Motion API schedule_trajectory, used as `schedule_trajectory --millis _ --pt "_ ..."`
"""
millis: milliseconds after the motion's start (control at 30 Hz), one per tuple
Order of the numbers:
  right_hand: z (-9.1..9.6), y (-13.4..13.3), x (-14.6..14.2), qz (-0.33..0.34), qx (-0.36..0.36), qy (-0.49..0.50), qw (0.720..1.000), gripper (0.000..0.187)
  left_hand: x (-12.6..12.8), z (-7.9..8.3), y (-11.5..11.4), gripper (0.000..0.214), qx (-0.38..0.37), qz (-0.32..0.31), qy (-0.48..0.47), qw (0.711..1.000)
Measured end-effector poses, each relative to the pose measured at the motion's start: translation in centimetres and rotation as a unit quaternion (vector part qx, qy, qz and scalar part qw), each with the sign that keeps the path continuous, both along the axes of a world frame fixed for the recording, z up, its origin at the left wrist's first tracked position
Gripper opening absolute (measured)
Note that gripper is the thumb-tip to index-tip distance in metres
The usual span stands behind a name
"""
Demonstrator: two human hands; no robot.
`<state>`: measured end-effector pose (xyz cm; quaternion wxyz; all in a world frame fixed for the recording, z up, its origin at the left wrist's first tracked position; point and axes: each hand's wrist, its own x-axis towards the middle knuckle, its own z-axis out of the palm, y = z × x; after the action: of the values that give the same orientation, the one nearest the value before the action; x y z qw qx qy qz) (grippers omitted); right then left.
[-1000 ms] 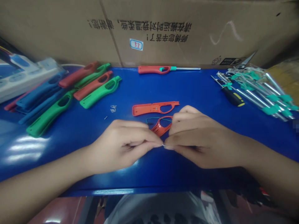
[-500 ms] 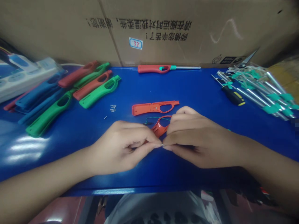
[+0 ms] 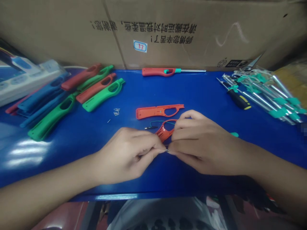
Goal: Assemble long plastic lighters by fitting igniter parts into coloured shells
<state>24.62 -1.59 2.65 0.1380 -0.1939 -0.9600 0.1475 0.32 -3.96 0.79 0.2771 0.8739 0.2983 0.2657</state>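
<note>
At the near edge of the blue desk (image 3: 203, 95), the left hand (image 3: 129, 153) pinches a tiny silvery metal pin (image 3: 167, 149). The right hand (image 3: 201, 143) pinches its other end, just before an orange plastic lighter half-shell (image 3: 163, 133). The pin looks light, stiff and slippery, best gripped at its tips.

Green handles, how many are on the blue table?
3, all on the left: front green handle, middle green handle, back green handle. More may be hidden.
</note>
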Motion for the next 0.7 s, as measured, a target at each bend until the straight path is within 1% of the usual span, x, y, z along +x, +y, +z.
schedule_trajectory --millis 100,133,167,200,267,300,400,467,600,700 --pt "0.1 0.1 0.1 -0.005 0.010 -0.002 1.000 0.029 -0.3 0.4 0.5 0.008 -0.012 0.024 0.016 0.999" --pt "0.2 0.1 0.1 -0.008 0.009 -0.001 1.000 0.028 -0.5 0.5 0.8 0.017 0.000 0.055 0.026 0.998" --pt "0.2 0.2 0.2 -0.013 0.008 -0.001 1.000 0.028 -0.8 0.7 1.2 0.035 0.008 0.083 0.051 0.995" --pt "0.2 0.3 0.3 -0.018 0.006 -0.002 1.000 0.027 -1.2 0.8 1.6 0.040 0.018 0.106 0.065 0.992" --pt "0.2 0.5 0.5 -0.035 0.002 -0.005 0.999 0.025 -1.9 0.9 2.4 0.037 0.015 0.157 0.108 0.982" --pt "0.2 0.6 0.6 -0.046 -0.001 -0.009 0.999 0.024 -2.3 0.8 2.7 0.031 0.019 0.171 0.125 0.977" --pt "-0.1 0.9 0.7 -0.074 -0.025 -0.016 0.997 0.020 -2.9 0.6 3.2 0.022 0.011 0.180 0.153 0.972" --pt "-0.3 1.0 0.7 -0.079 -0.045 -0.017 0.996 0.018 -2.9 0.4 3.3 0.019 -0.005 0.177 0.162 0.971" --pt "-0.8 1.0 0.5 -0.081 -0.071 -0.024 0.994 0.018 -2.5 0.2 3.1 0.014 -0.034 0.157 0.164 0.973" --pt "-1.0 0.9 0.3 -0.088 -0.082 -0.030 0.992 0.017 -2.2 0.2 3.0 0.011 -0.026 0.152 0.162 0.975"
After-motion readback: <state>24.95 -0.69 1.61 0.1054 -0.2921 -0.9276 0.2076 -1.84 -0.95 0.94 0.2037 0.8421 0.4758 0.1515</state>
